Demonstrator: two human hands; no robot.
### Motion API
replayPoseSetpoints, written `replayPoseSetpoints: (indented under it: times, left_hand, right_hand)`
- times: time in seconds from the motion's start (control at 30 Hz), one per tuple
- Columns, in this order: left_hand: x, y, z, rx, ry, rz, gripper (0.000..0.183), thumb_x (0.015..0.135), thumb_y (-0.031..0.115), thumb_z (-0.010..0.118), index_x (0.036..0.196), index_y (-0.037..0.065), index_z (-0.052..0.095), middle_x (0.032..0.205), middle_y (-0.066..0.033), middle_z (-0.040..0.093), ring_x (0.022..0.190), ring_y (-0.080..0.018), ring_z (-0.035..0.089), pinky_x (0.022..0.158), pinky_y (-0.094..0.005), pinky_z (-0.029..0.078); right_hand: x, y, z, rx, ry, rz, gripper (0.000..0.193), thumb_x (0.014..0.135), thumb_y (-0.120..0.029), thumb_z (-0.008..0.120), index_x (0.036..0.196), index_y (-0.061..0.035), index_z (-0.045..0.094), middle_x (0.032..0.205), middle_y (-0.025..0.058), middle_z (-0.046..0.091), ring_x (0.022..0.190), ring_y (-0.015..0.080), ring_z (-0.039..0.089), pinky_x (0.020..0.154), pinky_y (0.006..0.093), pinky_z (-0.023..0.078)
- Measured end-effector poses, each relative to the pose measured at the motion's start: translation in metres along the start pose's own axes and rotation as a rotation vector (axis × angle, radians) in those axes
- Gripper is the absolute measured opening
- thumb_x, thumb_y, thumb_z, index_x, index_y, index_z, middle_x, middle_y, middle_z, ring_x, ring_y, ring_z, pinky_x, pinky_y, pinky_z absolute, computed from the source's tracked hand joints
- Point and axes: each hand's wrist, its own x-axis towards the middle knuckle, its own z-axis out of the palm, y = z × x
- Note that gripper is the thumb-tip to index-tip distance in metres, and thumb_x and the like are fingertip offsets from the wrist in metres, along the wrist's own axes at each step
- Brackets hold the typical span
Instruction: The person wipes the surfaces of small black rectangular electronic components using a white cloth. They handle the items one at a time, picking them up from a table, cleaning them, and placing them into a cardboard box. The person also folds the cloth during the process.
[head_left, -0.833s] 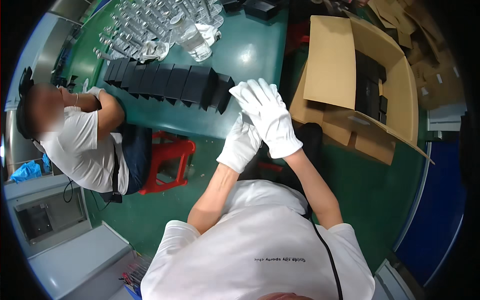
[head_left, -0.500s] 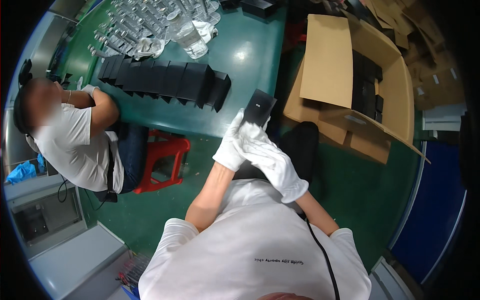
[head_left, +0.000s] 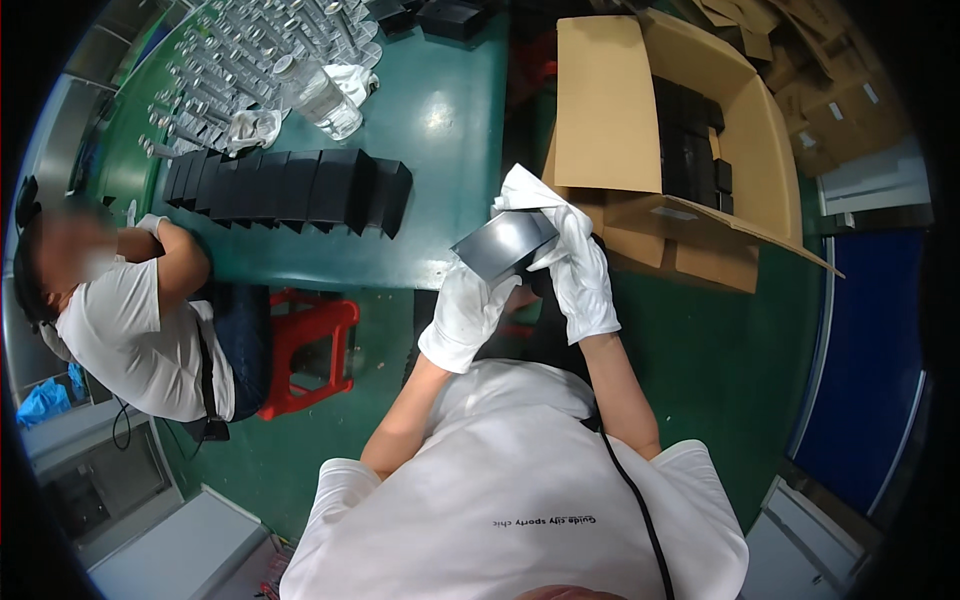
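A glossy black box [head_left: 503, 243], tilted and catching the light on its upper face, is held in front of my body just off the table's near right corner. My left hand [head_left: 468, 315], in a white glove, grips its near left side. My right hand [head_left: 582, 275], also gloved in white, is closed on a white cloth [head_left: 530, 190] at the box's right end. The cloth lies against the far right edge of the box. Some right fingers are hidden by cloth and box.
A row of black boxes [head_left: 290, 190] stands on the green table [head_left: 440, 130]. Behind it are a clear jar [head_left: 325, 105], cloths and several metal-topped clear pieces [head_left: 215, 75]. An open carton [head_left: 608, 110] holding black boxes stands right. A person [head_left: 140, 335] sits left on a red stool [head_left: 310, 355].
The black box has turned from pointing away to lying slantwise, its upper face now shiny. My right hand has swung to its right end with the cloth. The whole view has shifted slightly.
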Motion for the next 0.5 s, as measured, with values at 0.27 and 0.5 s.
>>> replayPoseSetpoints:
  times: [0.27,0.5]
  left_hand:
    - [0.002,-0.001,-0.005,0.112,-0.011,0.028,0.035,0.085,0.003,0.075,0.118,-0.002,0.066,0.109,-0.0224,0.068,0.098,-0.0455,0.063,0.087,-0.0469,0.051]
    - [-0.018,-0.039,0.003,0.040,-0.002,-0.013,0.034,0.090,0.007,0.069,0.123,0.000,0.065,0.108,-0.0232,0.071,0.098,-0.0420,0.067,0.087,-0.0465,0.053]
  right_hand:
    - [0.000,-0.038,-0.021,-0.179,-0.212,-0.007,0.040,0.101,-0.006,0.052,0.141,-0.0005,0.056,0.117,0.0174,0.072,0.099,0.0278,0.072,0.097,0.0360,0.053]
    - [0.013,-0.088,0.035,-0.624,-0.187,-0.361,0.044,0.092,-0.010,0.062,0.135,-0.0145,0.067,0.137,0.0069,0.065,0.133,0.0254,0.057,0.114,0.0418,0.042]
